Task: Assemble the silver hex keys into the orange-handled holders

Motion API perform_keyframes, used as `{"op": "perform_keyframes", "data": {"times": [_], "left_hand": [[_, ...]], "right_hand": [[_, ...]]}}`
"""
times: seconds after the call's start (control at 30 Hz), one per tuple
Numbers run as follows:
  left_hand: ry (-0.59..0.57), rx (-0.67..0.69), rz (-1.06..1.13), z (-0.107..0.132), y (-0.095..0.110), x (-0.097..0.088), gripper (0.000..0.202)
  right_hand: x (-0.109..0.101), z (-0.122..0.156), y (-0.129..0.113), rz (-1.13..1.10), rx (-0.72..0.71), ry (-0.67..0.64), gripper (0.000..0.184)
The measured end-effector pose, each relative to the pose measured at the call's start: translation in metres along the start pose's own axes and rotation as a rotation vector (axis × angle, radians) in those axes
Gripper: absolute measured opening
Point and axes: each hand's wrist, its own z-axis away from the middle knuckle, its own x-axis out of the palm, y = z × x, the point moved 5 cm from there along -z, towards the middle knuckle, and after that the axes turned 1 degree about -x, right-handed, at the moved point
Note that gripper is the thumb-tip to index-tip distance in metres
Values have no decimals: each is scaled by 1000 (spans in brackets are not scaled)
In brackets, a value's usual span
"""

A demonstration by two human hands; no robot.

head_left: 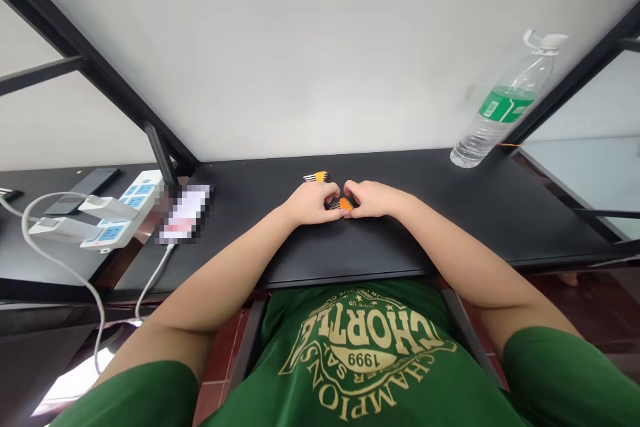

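My left hand (311,203) and my right hand (373,199) rest together on the black desk (450,227), fingers curled. Between them they pinch a small orange-and-black piece with thin metal pins (342,204). A second similar orange piece with pins (317,177) lies on the desk just behind my left hand, untouched.
A clear water bottle with a green label (500,107) stands at the back right by the wall. At the left lie a phone on a white cable (186,213), a white power strip with plugs (120,213) and a dark flat device (85,185). Black frame bars run along both sides.
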Motion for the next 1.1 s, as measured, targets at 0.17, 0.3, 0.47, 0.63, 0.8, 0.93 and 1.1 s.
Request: {"op": "perform_keyframes", "data": {"times": [0.17,0.3,0.47,0.63,0.8,0.93,1.1], "left_hand": [[-89,-40,-87,-4,3,13,45],[-51,-93,-49,-6,-1,16,29],[-18,-179,50,-8,-13,14,35],[-91,-367,174,-11,-20,17,38],[-29,-315,51,-9,-13,12,28],[-28,-282,-43,-6,-20,5,28],[8,-269,-70,-2,-37,-4,41]], "right_hand": [[2,-3,3,-72,14,29,28],[8,-5,-1,-100,-12,73,23],[9,-5,-6,-78,-13,121,17],[10,-6,-9,-40,-16,108,15],[2,-4,1,-20,22,122,15],[-9,1,19,-38,83,116,13],[-15,7,35,-59,158,57,10]]}}
